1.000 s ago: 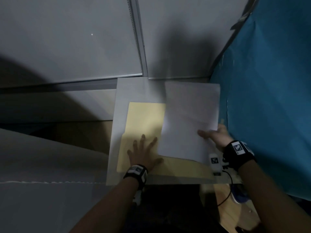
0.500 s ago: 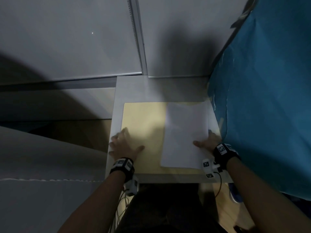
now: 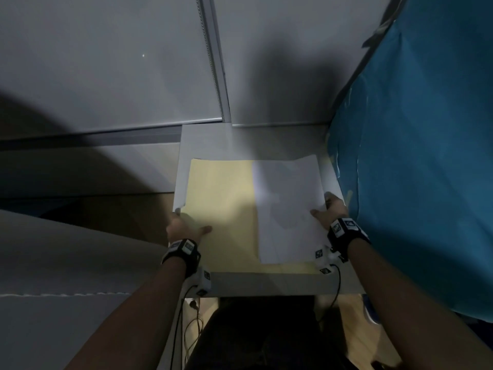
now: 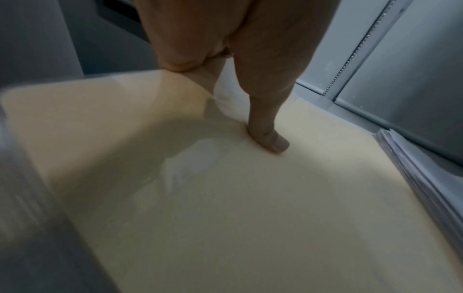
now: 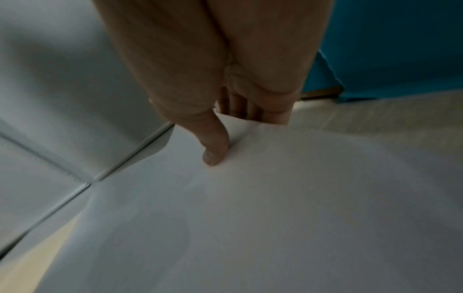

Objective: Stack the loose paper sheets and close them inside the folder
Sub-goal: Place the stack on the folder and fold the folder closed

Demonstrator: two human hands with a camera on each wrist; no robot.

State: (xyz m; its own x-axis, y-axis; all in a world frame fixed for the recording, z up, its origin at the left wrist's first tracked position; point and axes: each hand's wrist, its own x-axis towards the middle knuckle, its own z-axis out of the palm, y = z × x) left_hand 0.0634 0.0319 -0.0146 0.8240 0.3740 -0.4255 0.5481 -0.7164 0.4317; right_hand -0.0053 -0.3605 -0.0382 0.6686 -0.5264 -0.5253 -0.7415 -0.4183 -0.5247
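A manila folder lies open on a small white table. A stack of white paper sheets covers its right half. My left hand grips the folder's left flap at its edge, thumb on top and fingers underneath. My right hand pinches the right edge of the paper stack, thumb pressed on the top sheet and fingers tucked beneath. The left wrist view shows the stack's layered edges.
A blue sheet hangs close along the table's right side. Grey wall panels with a metal strip rise behind. Cables dangle below the front edge, over a wooden floor.
The paper stack came down from a tilted hold to lie flat on the folder's right half. My left hand slid from the folder's middle to its left edge and took hold of it.
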